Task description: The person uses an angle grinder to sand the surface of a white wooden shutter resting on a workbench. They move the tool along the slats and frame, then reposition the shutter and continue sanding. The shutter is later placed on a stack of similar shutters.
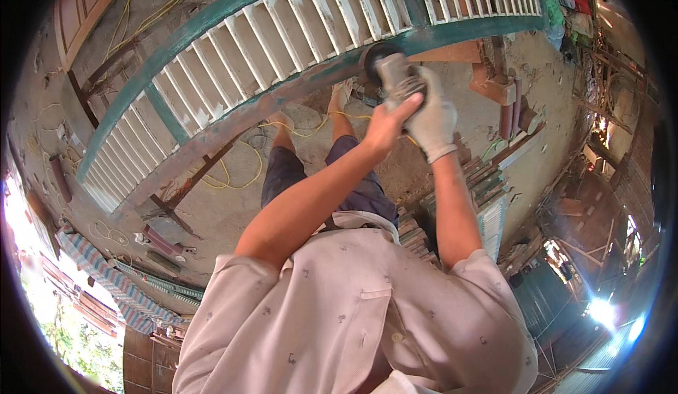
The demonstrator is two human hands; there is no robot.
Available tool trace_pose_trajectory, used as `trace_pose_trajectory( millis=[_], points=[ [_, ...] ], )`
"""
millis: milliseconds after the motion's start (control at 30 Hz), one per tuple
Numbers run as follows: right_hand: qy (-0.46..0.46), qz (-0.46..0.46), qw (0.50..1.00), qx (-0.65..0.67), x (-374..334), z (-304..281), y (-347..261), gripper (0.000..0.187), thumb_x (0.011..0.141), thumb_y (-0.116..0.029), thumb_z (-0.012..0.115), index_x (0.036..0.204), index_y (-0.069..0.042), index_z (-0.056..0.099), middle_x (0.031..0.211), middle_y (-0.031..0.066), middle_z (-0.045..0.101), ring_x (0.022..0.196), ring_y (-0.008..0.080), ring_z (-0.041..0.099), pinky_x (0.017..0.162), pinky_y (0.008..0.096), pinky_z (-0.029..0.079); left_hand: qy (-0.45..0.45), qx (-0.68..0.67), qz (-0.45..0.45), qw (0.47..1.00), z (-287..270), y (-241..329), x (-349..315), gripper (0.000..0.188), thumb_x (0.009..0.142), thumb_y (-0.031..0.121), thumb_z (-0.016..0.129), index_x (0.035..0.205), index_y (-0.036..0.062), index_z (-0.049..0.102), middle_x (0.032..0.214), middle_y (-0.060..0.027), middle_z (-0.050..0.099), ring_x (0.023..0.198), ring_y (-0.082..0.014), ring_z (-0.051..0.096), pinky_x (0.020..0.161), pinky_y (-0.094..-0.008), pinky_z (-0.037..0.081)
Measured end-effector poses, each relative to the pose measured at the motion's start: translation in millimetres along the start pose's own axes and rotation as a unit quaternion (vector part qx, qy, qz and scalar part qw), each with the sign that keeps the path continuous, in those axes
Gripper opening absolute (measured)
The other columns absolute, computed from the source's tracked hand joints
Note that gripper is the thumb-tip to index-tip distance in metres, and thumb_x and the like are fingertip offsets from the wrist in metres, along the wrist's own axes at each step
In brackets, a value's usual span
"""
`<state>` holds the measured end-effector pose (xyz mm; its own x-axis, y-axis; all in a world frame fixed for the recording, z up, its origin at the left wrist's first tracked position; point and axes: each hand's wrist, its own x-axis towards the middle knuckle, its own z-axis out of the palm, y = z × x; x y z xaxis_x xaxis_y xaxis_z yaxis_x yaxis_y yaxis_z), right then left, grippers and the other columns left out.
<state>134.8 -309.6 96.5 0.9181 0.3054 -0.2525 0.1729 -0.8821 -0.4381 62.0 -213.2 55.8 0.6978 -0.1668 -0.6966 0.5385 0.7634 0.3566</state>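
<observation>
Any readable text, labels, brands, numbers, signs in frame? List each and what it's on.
None readable.
Power tool in the gloved right hand: blurred, no marking legible.
Shirt: small dark motifs, too small to tell if any are letters.
Green-and-white slatted frame: no lettering visible.
Background clutter: too small or blurred to read anything.

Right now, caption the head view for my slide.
Bare left hand and gloved right hand hold a grinder at a green-and-white slatted frame.
</observation>
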Motion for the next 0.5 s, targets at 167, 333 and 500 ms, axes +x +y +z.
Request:
trace_pose_trajectory(
  millis=[167,333,500],
  points=[
    [-0.118,-0.069,0.99,0.038,-41.1,55.7,-48.8,0.071,0.086,-0.039,0.076,0.15,-0.014,0.056,0.111,0.0213,0.078,0.101,0.0439,0.076,0.088,0.0549,0.058,0.091,-0.093,0.087,0.988,-72.7,-25.5,-61.3,0.063,0.105,0.043,0.072,0.15,0.0013,0.058,0.139,-0.0111,0.068,0.124,-0.0235,0.068,0.111,-0.0408,0.051],
    [-0.12,-0.081,0.989,0.004,-38.5,58.9,-52.0,0.072,0.086,-0.037,0.074,0.151,-0.015,0.054,0.105,0.02,0.078,0.091,0.0456,0.075,0.085,0.0543,0.058,0.079,-0.122,0.097,0.985,-80.5,-31.7,-62.3,0.063,0.106,0.041,0.07,0.154,0.0033,0.054,0.144,-0.0104,0.065,0.13,-0.0222,0.065,0.115,-0.0397,0.048],
    [-0.103,0.01,0.994,-0.025,4.1,0.0,1.2,0.074,0.084,-0.038,0.08,0.15,-0.017,0.054,0.11,0.0218,0.079,0.098,0.0441,0.077,0.084,0.0534,0.059,0.071,-0.036,0.053,0.995,-11.7,-32.4,8.0,0.07,0.097,0.054,0.078,0.14,-0.0004,0.066,0.129,-0.0092,0.071,0.117,-0.0203,0.067,0.104,-0.0359,0.05]
  ],
)
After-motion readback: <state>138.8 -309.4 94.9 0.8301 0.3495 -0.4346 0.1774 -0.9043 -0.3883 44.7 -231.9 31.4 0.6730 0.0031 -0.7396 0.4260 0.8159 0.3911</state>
